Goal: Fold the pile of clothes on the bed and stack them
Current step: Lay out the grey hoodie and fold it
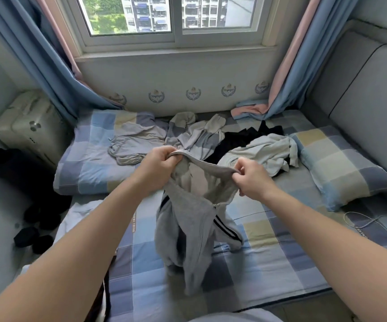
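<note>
- Your left hand and right hand both pinch the waistband of grey sweatpants, fingers curled tight, mid-frame.
- Unfolded clothes pile lies above on the checked bed.

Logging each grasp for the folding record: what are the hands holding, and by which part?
Both hands hold the grey sweatpants by the waistband: left hand and right hand each pinch its edge.

Hands, two: left hand, right hand.
Garments, five: grey trousers, beige top, grey-and-white piece, black garment, pale shirt.
Checked pillows, two: left pillow, right pillow.
Curtains, two: left curtain, right curtain.
Window panes, two.
Wall crests, five showing.
White cable, one.
Dark floor items: count unclear.
</note>
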Motion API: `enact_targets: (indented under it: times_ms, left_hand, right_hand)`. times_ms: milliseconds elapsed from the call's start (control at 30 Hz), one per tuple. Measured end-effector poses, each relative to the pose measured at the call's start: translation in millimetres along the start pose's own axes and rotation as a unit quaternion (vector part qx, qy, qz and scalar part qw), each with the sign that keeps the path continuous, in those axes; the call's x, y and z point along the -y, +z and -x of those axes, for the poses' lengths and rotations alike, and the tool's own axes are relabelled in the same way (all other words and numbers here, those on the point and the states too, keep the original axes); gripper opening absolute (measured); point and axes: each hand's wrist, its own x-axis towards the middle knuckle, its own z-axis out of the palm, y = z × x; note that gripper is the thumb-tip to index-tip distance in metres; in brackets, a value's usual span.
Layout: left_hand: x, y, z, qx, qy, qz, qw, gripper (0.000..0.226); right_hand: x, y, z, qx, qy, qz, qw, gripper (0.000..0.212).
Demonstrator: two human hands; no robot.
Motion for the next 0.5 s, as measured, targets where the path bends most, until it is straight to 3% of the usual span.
enact_targets:
  times_ms: [100,233,300,367,500]
  left_hand:
    - [18,-10,6,0.029,0.014,-0.24,0.97,0.014]
    - [21,7,25,0.118,-0.109,-0.421,0.893,0.012]
    - [8,20,34,0.126,-0.19,-0.364,0.903,0.019]
    - [-6,33,42,0.1,-0.255,-0.208,0.939,0.026]
    - [-46,58,66,-0.006,-0.234,-0.012,0.972,0.043]
  right_hand:
    - [3,-20,0,-0.06,-0.042,-0.012,0.997,0.007]
    - [3,-39,9,-0.064,-0.09,-0.004,0.994,0.007]
    - [-2,-49,17,-0.06,-0.093,0.01,0.994,0.015]
    - [-12,-62,29,-0.058,-0.089,0.026,0.994,0.021]
    - [-35,-94,62,-0.067,-0.094,0.043,0.992,0.021]
